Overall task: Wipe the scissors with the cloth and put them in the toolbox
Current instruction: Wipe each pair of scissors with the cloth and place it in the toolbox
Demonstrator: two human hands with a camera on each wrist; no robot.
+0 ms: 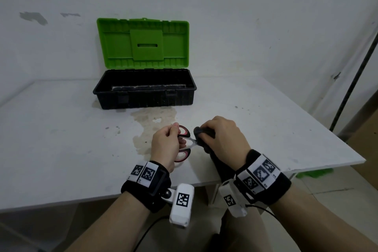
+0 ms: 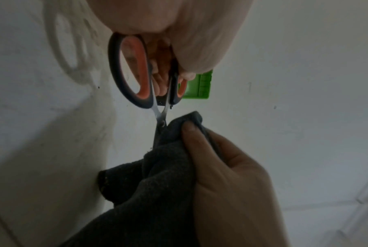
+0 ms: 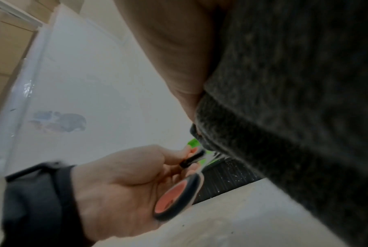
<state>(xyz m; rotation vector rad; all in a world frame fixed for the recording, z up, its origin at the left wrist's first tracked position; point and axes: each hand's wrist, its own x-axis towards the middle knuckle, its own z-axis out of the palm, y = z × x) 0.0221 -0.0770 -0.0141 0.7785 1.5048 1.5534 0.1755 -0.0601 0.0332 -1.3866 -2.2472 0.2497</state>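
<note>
I steady the scissors [image 1: 185, 143] in my clamped left hand [image 1: 165, 145] while my right hand [image 1: 223, 137] squeezes the cloth [image 1: 201, 136] along the blades (slowly, edges away).

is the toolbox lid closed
No, the green lid stands upright, open behind the black toolbox on the table.

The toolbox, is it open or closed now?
Open: the toolbox has its green lid standing upright against the wall.
</note>
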